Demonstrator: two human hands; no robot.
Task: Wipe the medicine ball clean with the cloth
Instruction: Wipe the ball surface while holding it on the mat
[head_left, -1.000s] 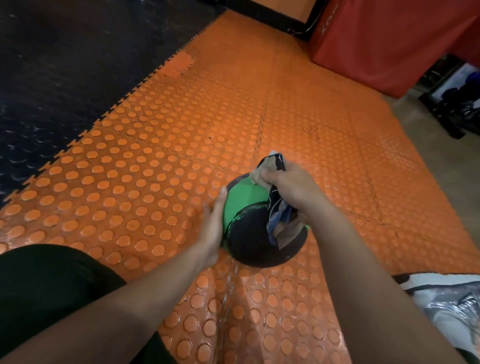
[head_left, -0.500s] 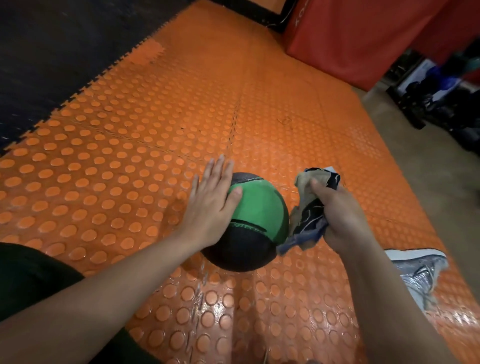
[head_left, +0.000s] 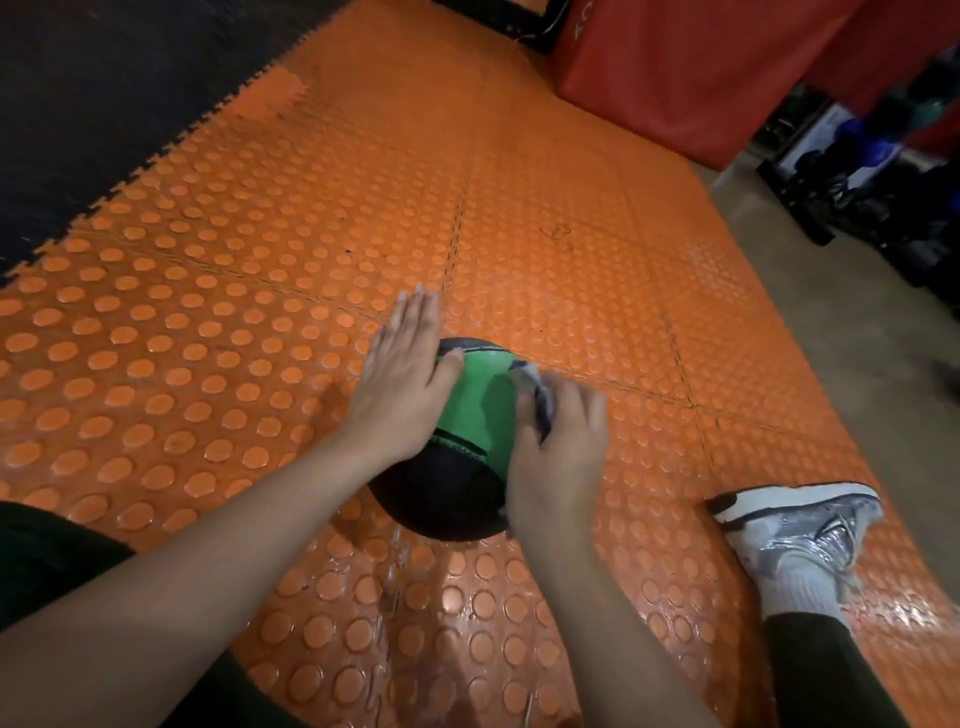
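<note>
Left hand (head_left: 402, 374) lies flat, steadying the medicine ball (head_left: 467, 441) on the floor between both hands; right hand (head_left: 558, 452) pinches the soft cloth (head_left: 530, 387) against it. Probably heavy, rollable; brace its sides.

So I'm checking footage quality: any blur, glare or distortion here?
Head view: the cloth and right hand are motion-blurred against the ball; the mat near the camera shows glare; wide-angle bending at the edges; the far right is dim.
</note>
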